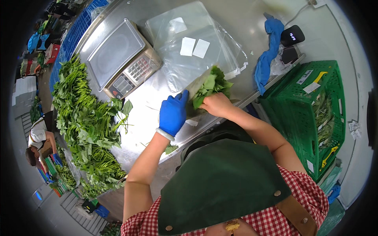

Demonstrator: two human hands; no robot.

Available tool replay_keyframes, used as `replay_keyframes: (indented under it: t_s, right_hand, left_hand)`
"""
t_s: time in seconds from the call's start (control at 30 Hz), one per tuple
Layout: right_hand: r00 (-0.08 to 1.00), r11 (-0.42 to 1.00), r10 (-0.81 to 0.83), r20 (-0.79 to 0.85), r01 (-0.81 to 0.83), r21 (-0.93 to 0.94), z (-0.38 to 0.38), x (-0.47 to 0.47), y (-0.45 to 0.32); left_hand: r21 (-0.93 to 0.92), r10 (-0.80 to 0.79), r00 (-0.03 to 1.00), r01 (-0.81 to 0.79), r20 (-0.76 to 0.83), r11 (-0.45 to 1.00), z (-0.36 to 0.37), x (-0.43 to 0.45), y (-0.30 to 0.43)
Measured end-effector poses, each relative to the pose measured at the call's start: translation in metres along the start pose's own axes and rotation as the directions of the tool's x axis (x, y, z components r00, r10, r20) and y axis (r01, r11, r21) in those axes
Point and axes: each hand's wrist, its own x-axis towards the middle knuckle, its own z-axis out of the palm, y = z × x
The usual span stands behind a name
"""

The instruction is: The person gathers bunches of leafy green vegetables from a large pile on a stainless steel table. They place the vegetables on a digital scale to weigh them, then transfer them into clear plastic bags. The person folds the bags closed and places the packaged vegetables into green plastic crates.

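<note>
My left hand (173, 113), in a blue glove, is at the left edge of a clear plastic bag (196, 87); whether its fingers pinch the film I cannot tell. My bare right hand (217, 103) grips a bunch of leafy greens (213, 84) whose leaves lie against the bag. A stack of flat clear bags (189, 26) with white labels (187, 46) on top lies beyond my hands. Left of that stack stands a digital scale (118, 53) with a bare pan. A long heap of leafy greens (85, 124) covers the table's left side.
Green crates (295, 88) holding packed greens stand at the right. A blue cloth or glove (270, 53) and a small black clock (292, 36) lie near the table's right edge. At the far left, a co-worker (40, 135) in blue gloves bends over greens.
</note>
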Motion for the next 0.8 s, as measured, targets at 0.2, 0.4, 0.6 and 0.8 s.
replay_keyframes:
  t_s: [0.2, 0.4, 0.6, 0.8]
  right_hand:
    - [0.953, 0.966, 0.260, 0.154, -0.259, -0.026, 0.011, -0.002, 0.024]
    - [0.946, 0.784, -0.276, 0.171, 0.324, -0.530, -0.030, 0.002, -0.046]
    - [0.804, 0.803, -0.014, 0.595, 0.364, -0.472, -0.022, 0.089, -0.008]
    - [0.799, 0.995, 0.096, 0.594, -0.052, -0.090, -0.092, 0.072, 0.051]
  left_hand:
    - [-0.168, -0.146, 0.988, 0.137, -0.048, 0.976, 0.073, -0.018, 0.030]
    - [-0.011, -0.131, 0.985, 0.130, -0.110, 0.991, 0.127, -0.025, 0.022]
    - [-0.289, -0.086, 0.969, 0.016, -0.233, 0.957, 0.089, -0.016, 0.004]
    - [-0.395, -0.152, 0.887, -0.036, -0.435, 0.918, 0.103, -0.039, -0.118]
